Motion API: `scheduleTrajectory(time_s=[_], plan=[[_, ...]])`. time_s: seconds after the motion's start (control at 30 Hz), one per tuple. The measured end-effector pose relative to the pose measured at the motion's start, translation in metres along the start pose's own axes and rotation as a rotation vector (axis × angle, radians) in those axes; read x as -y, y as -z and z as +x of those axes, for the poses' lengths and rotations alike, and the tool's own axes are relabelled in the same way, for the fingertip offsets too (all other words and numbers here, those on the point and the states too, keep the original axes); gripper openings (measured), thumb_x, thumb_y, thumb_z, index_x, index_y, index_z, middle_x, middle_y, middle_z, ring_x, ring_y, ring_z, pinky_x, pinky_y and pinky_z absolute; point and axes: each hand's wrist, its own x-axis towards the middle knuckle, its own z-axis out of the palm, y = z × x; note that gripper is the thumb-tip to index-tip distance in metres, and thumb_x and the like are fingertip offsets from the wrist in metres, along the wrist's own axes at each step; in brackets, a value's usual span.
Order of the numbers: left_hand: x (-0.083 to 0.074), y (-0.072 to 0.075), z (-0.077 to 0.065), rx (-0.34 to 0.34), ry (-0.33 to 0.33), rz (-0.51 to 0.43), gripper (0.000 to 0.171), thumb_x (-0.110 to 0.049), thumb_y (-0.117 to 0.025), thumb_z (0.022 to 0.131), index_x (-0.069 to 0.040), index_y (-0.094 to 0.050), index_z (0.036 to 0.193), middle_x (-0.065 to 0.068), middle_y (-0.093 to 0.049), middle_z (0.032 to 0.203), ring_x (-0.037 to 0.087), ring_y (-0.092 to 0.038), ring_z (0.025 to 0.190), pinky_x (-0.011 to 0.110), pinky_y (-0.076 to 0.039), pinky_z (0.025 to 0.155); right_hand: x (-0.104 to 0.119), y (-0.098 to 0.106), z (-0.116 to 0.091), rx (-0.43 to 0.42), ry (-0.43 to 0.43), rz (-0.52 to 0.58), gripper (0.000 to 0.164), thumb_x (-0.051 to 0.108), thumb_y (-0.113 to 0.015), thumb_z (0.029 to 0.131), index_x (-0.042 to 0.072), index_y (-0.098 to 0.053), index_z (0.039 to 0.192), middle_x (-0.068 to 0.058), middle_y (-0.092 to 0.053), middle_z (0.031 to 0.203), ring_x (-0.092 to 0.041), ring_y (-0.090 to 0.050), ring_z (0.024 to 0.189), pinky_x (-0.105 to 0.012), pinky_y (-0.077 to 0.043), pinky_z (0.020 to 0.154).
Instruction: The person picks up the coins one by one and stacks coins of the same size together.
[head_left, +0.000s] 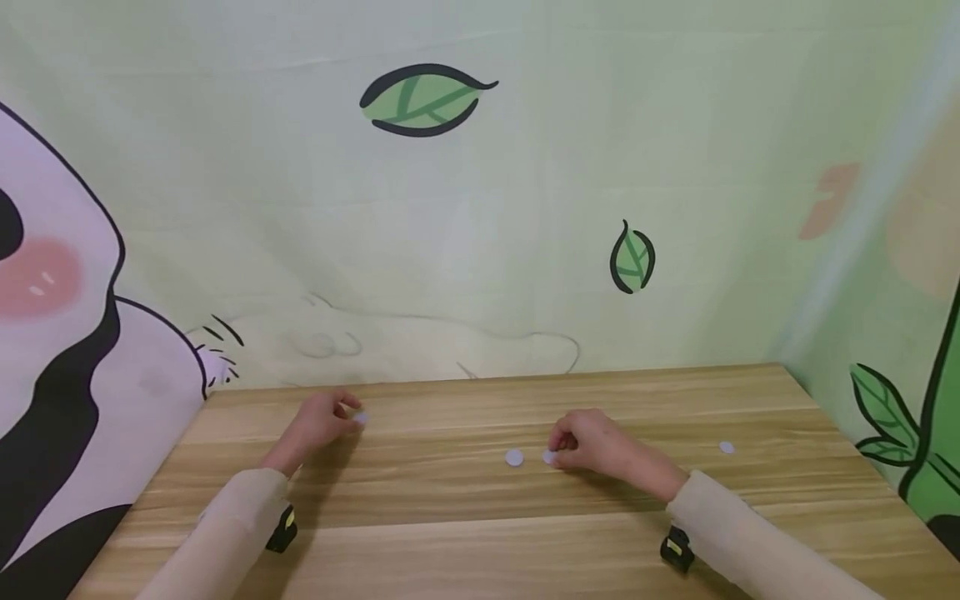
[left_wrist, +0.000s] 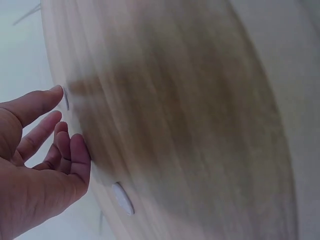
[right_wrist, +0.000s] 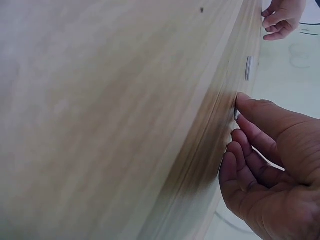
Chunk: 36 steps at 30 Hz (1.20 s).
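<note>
At the far left of the table my left hand (head_left: 326, 421) pinches a small white disc (head_left: 361, 418) by its edges. In the left wrist view this disc (left_wrist: 66, 99) shows thin, close to the tabletop, at the thumb tip. Right of the middle, my right hand (head_left: 592, 442) holds a second white disc (head_left: 549, 457) between thumb and forefinger. The right wrist view has that disc (right_wrist: 236, 107) nearly edge-on at the wood, the other fingers loosely bent. Just left of it lies another white disc (head_left: 513, 457), flat on the table.
A further white disc (head_left: 726, 447) lies on the right side of the wooden table (head_left: 420, 550). One more disc (left_wrist: 122, 199) lies below the left hand in its wrist view. Behind the table hangs a pale green printed backdrop (head_left: 480, 250). Small black devices (head_left: 282, 530) sit at both wrists.
</note>
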Motion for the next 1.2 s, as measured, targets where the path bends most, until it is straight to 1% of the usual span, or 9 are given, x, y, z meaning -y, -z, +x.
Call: scheduleTrajectory(time_s=[0.13,0.33,0.43,0.53,0.7,0.8,0.87,1.07,1.2], plan=[[0.002,-0.001,0.0,-0.001,0.017,-0.004,0.029,-0.011,-0.076,0.091,0.005,-0.067,0.113,0.017,-0.063,0.095,0.028,-0.057,0.086,0.037,-0.049,0.071,0.0,-0.001,0.0,0.006,-0.009,0.006,0.01,0.014,-0.081,0.087,0.008,-0.073,0.087,0.006,-0.066,0.079,-0.003,-0.055,0.072,-0.022,-0.049,0.066],[0.002,-0.002,-0.001,-0.002,0.045,-0.013,0.032,-0.013,-0.074,0.092,0.004,-0.067,0.118,0.019,-0.064,0.1,0.03,-0.058,0.09,0.041,-0.049,0.074,-0.001,0.0,0.001,0.008,-0.009,0.013,0.011,0.014,-0.081,0.087,0.008,-0.073,0.087,0.006,-0.066,0.08,-0.003,-0.056,0.073,-0.022,-0.05,0.067],[0.002,-0.003,0.0,-0.008,0.034,-0.015,0.03,-0.012,-0.075,0.092,0.003,-0.068,0.117,0.019,-0.064,0.101,0.03,-0.057,0.091,0.04,-0.048,0.074,-0.002,0.0,0.001,0.003,-0.004,0.009,0.011,0.015,-0.082,0.086,0.008,-0.073,0.087,0.006,-0.066,0.08,-0.002,-0.056,0.072,-0.022,-0.05,0.067],[0.003,-0.004,0.0,-0.02,0.019,-0.013,0.025,-0.011,-0.075,0.092,0.002,-0.071,0.113,0.018,-0.064,0.102,0.029,-0.056,0.091,0.037,-0.046,0.074,-0.002,0.0,0.001,0.003,-0.003,0.008,0.011,0.014,-0.082,0.086,0.008,-0.073,0.087,0.006,-0.066,0.079,-0.002,-0.056,0.072,-0.022,-0.05,0.067],[0.005,-0.008,0.0,-0.051,-0.023,-0.002,0.018,-0.008,-0.076,0.09,0.002,-0.074,0.105,0.013,-0.065,0.092,0.024,-0.054,0.083,0.033,-0.044,0.069,-0.003,-0.002,0.001,0.011,-0.016,0.014,0.01,0.014,-0.081,0.086,0.009,-0.073,0.086,0.007,-0.066,0.079,-0.003,-0.056,0.072,-0.022,-0.05,0.066],[0.006,-0.011,-0.001,-0.073,-0.051,-0.001,0.016,-0.007,-0.076,0.089,0.002,-0.074,0.103,0.011,-0.064,0.086,0.021,-0.053,0.078,0.032,-0.043,0.066,-0.004,-0.003,0.002,0.009,-0.021,0.012,0.01,0.014,-0.082,0.086,0.009,-0.073,0.086,0.007,-0.066,0.078,-0.003,-0.056,0.072,-0.022,-0.05,0.066],[0.006,-0.011,-0.001,-0.083,-0.059,0.007,0.016,-0.007,-0.076,0.089,0.002,-0.075,0.102,0.01,-0.065,0.085,0.021,-0.053,0.077,0.032,-0.043,0.066,-0.005,-0.003,0.002,0.004,-0.018,0.009,0.01,0.014,-0.082,0.086,0.009,-0.073,0.085,0.007,-0.066,0.078,-0.003,-0.056,0.072,-0.022,-0.049,0.066],[0.005,-0.011,-0.003,-0.079,-0.038,0.021,0.016,-0.01,-0.076,0.091,0.001,-0.075,0.103,0.012,-0.066,0.09,0.023,-0.054,0.081,0.033,-0.044,0.068,-0.004,-0.003,0.002,0.0,-0.011,0.012,0.01,0.014,-0.082,0.085,0.009,-0.073,0.085,0.008,-0.065,0.077,-0.002,-0.055,0.071,-0.022,-0.049,0.066],[0.005,-0.01,-0.004,-0.075,-0.026,0.012,0.017,-0.012,-0.075,0.092,0.001,-0.075,0.104,0.013,-0.066,0.092,0.025,-0.055,0.083,0.034,-0.044,0.069,-0.004,-0.003,0.002,0.002,-0.018,0.015,0.01,0.013,-0.082,0.085,0.009,-0.073,0.085,0.007,-0.065,0.077,-0.002,-0.055,0.071,-0.022,-0.049,0.065]])
